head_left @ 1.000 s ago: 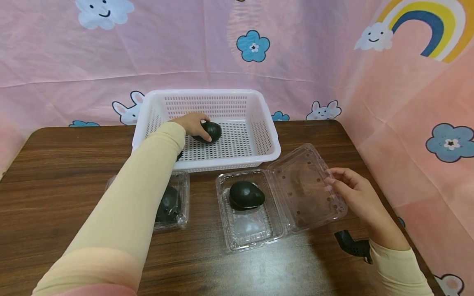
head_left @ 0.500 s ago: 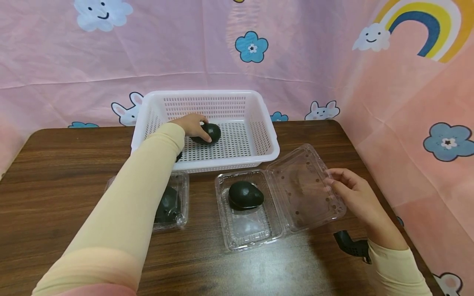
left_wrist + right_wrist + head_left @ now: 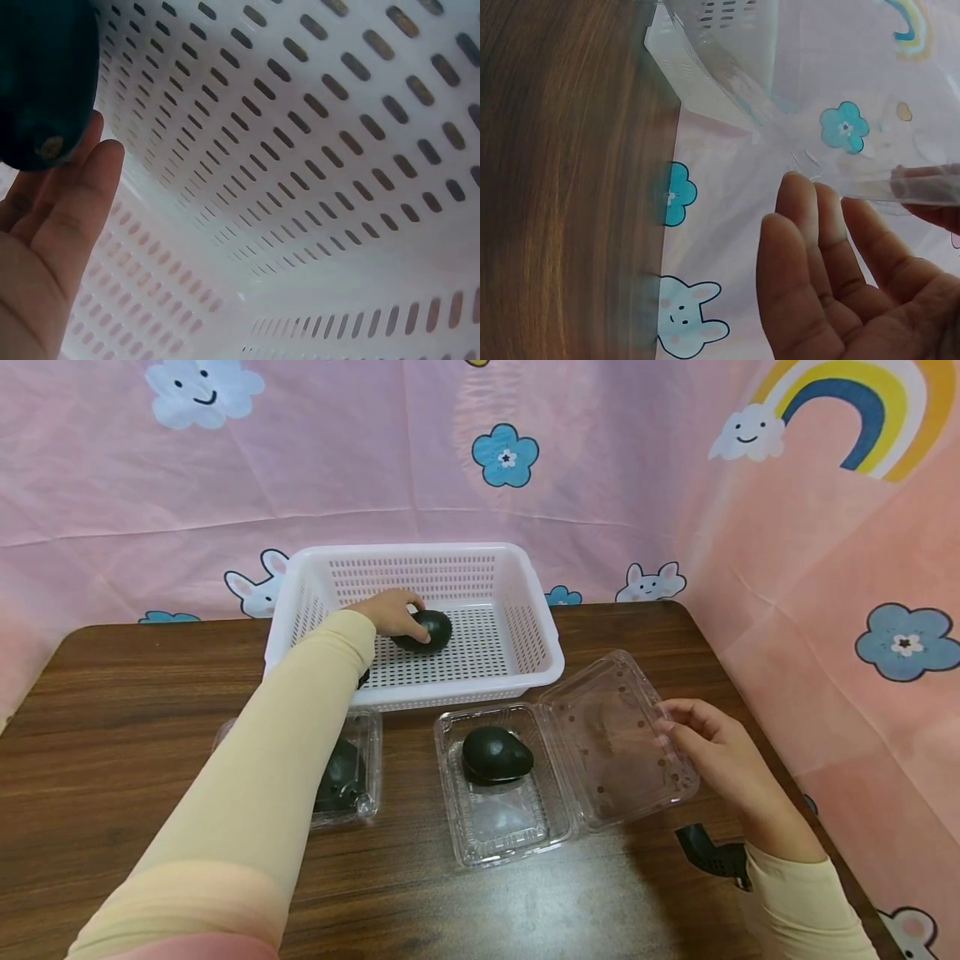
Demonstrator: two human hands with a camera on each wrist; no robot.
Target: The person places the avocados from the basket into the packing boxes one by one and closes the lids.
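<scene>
My left hand (image 3: 392, 613) reaches into the white plastic basket (image 3: 476, 687) and grips a dark green avocado (image 3: 437, 631). In the left wrist view the avocado (image 3: 49, 82) shows its stem end, with fingers curled under it. My right hand (image 3: 723, 764) pinches the edge of the clear lid (image 3: 600, 743) of an open clamshell box (image 3: 501, 822), holding it tilted up. The thumb and fingers meet at the lid's rim in the right wrist view. One avocado (image 3: 497, 754) lies on its side in the box, toward the back.
Left of the open box stands another clear clamshell box (image 3: 371, 720) holding a dark avocado (image 3: 341, 777), partly hidden behind my left sleeve (image 3: 255, 752). A black wrist-worn piece (image 3: 712, 853) hangs by my right wrist. Printed cloth (image 3: 337, 468) backs the brown wooden table (image 3: 135, 693).
The avocado in my left hand has shifted very slightly to the right within the basket. My right hand keeps its pinch on the lid. The head view has drifted a little.
</scene>
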